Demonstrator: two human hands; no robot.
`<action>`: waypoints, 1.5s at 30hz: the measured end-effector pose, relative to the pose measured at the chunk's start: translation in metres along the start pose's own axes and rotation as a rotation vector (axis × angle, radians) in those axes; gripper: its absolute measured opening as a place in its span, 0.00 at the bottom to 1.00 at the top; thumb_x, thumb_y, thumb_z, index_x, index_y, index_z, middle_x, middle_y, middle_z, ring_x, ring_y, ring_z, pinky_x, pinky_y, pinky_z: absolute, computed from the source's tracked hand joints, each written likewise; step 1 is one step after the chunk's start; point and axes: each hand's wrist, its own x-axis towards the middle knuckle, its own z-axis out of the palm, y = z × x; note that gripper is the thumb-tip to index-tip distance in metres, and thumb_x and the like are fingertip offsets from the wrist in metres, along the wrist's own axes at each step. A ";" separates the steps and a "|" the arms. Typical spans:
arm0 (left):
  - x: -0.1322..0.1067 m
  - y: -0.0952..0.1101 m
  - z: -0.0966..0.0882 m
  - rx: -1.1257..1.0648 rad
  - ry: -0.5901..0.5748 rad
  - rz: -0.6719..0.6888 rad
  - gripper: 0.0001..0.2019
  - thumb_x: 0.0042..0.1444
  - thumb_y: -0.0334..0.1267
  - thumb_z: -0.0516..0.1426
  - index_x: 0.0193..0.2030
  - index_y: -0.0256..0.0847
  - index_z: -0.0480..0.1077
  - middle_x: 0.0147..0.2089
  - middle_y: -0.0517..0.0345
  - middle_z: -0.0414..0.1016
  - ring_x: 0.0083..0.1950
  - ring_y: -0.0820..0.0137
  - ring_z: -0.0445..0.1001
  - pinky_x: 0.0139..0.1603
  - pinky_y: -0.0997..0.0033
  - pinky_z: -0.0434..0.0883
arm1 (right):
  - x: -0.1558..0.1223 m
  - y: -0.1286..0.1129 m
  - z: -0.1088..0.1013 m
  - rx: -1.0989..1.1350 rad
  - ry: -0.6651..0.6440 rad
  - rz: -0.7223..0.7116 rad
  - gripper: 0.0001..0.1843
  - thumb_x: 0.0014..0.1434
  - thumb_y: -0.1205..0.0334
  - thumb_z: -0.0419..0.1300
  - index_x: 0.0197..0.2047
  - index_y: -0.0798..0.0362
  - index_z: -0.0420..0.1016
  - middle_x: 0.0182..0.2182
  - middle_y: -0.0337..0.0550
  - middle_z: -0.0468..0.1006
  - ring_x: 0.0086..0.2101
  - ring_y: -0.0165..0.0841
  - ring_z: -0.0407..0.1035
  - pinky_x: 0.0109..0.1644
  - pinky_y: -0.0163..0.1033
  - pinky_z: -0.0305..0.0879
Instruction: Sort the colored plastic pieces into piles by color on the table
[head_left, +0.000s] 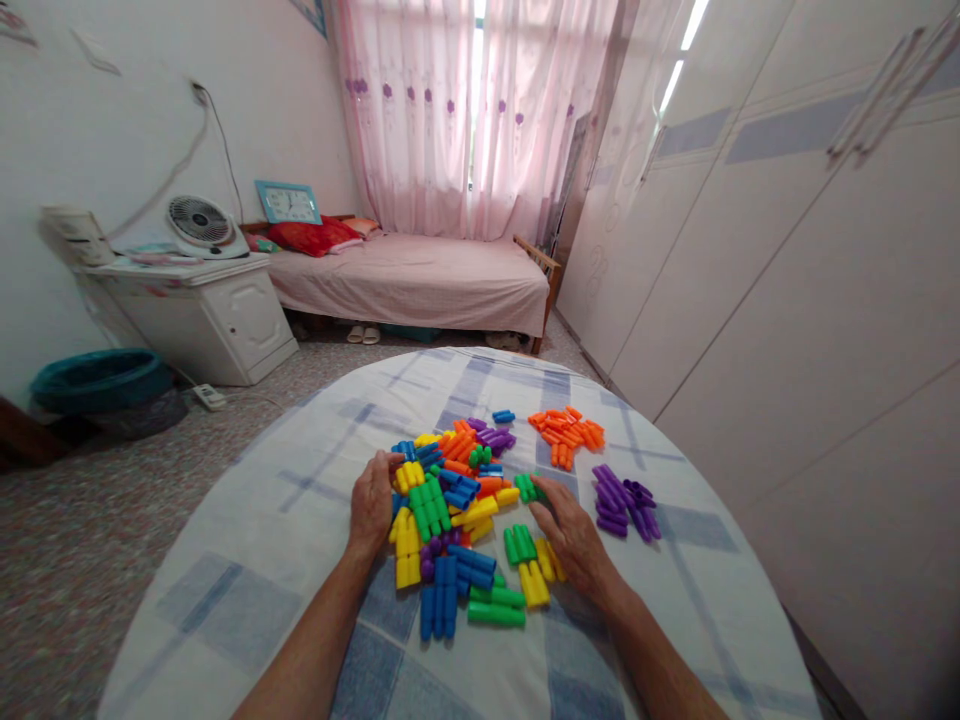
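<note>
Plastic tube-shaped building blocks lie in a mixed heap on the cloth-covered table (pixel 285 560). My left hand (pixel 373 503) rests against the heap's left edge, fingers stretched towards blue blocks (pixel 416 453) and a yellow block (pixel 409 477). My right hand (pixel 574 530) is on the heap's right side, thumb and fingers apart. Its fingertips reach a small green block (pixel 527 488); whether they press on it I cannot tell. Just below lie another green block (pixel 520 545) and a yellow block (pixel 534 584), with more yellow partly hidden by this hand.
Orange blocks (pixel 566 432) form a separate pile at the back right, and purple blocks (pixel 626 503) another beside my right hand. One blue block (pixel 503 416) lies behind the heap. Beyond the table stand a bed (pixel 442 265), a cabinet (pixel 251 320) with a fan (pixel 201 222), and wardrobes (pixel 787 300).
</note>
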 end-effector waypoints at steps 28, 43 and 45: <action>-0.001 -0.002 0.002 -0.004 -0.008 0.110 0.21 0.63 0.51 0.41 0.40 0.42 0.70 0.42 0.51 0.74 0.47 0.65 0.73 0.49 0.64 0.69 | 0.130 0.008 0.037 -0.147 -0.034 -0.029 0.19 0.60 0.48 0.51 0.44 0.51 0.75 0.42 0.46 0.72 0.44 0.36 0.68 0.51 0.44 0.64; 0.001 -0.001 -0.001 0.052 -0.028 0.128 0.22 0.62 0.52 0.40 0.39 0.43 0.70 0.41 0.51 0.73 0.44 0.64 0.73 0.48 0.63 0.69 | 0.044 -0.032 0.013 0.140 -0.157 -0.145 0.13 0.62 0.54 0.50 0.43 0.49 0.73 0.41 0.41 0.74 0.44 0.34 0.67 0.52 0.41 0.63; 0.001 -0.001 -0.002 0.055 -0.033 0.122 0.23 0.62 0.52 0.40 0.39 0.42 0.70 0.41 0.51 0.73 0.44 0.64 0.73 0.47 0.63 0.69 | 0.050 -0.027 0.011 0.155 -0.106 -0.099 0.17 0.64 0.55 0.45 0.42 0.47 0.73 0.42 0.41 0.75 0.45 0.33 0.68 0.53 0.42 0.63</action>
